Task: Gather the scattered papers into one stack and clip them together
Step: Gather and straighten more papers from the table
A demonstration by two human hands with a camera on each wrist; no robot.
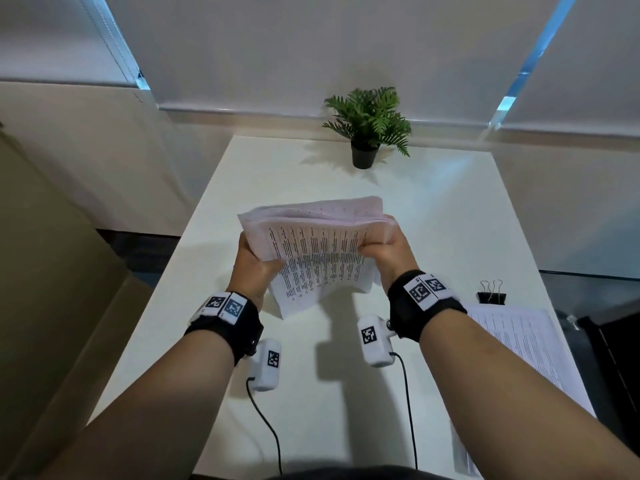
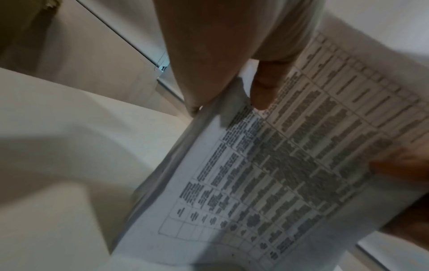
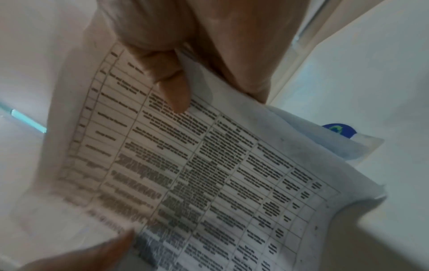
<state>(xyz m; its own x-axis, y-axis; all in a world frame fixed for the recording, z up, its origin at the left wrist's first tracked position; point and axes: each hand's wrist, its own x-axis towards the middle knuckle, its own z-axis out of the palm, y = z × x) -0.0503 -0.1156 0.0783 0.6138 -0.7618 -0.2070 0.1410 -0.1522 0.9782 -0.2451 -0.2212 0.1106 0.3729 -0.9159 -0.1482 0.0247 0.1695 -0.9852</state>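
Note:
A loose bundle of printed papers (image 1: 318, 251) with table text is held up over the middle of the white table (image 1: 433, 216). My left hand (image 1: 254, 261) grips its left edge and my right hand (image 1: 386, 249) grips its right edge. In the left wrist view the thumb lies on the printed sheet (image 2: 290, 165) near its edge. The right wrist view has my thumb pressed on the top sheet (image 3: 209, 174), whose lower part sags. A black binder clip (image 1: 491, 296) stands on the table to the right. More printed sheets (image 1: 519, 348) lie flat near the table's right edge.
A small potted fern (image 1: 369, 126) stands at the far end of the table by the window blind. Two wrist-camera cables trail over the near part of the table. A dark object sits beyond the table's right edge.

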